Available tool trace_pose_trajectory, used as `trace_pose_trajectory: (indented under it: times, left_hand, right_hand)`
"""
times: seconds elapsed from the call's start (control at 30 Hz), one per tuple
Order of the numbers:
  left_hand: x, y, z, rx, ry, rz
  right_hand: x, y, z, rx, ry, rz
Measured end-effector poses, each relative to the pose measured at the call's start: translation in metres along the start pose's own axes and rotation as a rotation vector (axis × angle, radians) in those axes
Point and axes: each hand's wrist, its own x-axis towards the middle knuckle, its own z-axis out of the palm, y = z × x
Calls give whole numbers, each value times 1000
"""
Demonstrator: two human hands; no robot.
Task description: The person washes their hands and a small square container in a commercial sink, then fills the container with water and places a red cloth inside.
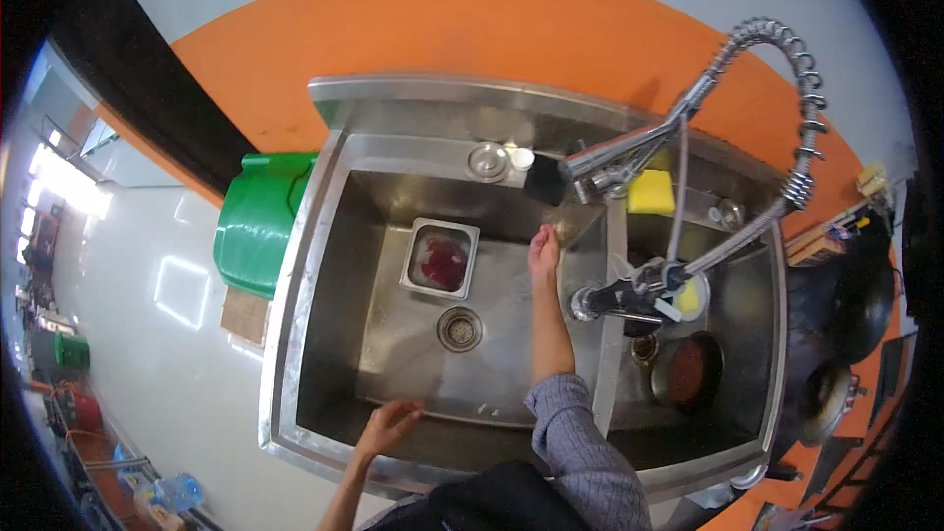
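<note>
My right hand point(545, 249) reaches over the left basin of a double stainless steel sink point(283, 383); its fingers look curled, and whether they hold something small I cannot tell. My left hand point(391, 425) hovers over the front edge of that basin, fingers apart, holding nothing. Between my hands and the back wall, a square metal pan point(473, 232) with dark red contents stands on the basin floor, behind the drain strainer point(460, 329). A spring-hose faucet point(623, 149) arches over the sink to the right of my right hand. A yellow sponge point(650, 192) rests near the faucet.
A round metal lid point(488, 161) and a small white cup-like thing point(522, 158) lie on the back ledge. The right basin holds a round pan point(687, 372) and a bowl with something yellow. A green bin point(259, 225) stands left of the sink; dark woks point(859, 302) are at right.
</note>
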Motion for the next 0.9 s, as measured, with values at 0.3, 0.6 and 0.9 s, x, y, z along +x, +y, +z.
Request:
trace_pose_trajectory:
  times: [0.3,0.6,0.9]
  left_hand:
    - [242,142,86,-524,-213,128]
    - [352,212,166,302,190,677]
    - [348,208,152,-790,-226,327]
  right_hand:
    - [-58,-14,121,491,-270,167]
    - [-99,-26,117,-1183,-154,-964]
    - [-117,-24,182,-421,-21,-151]
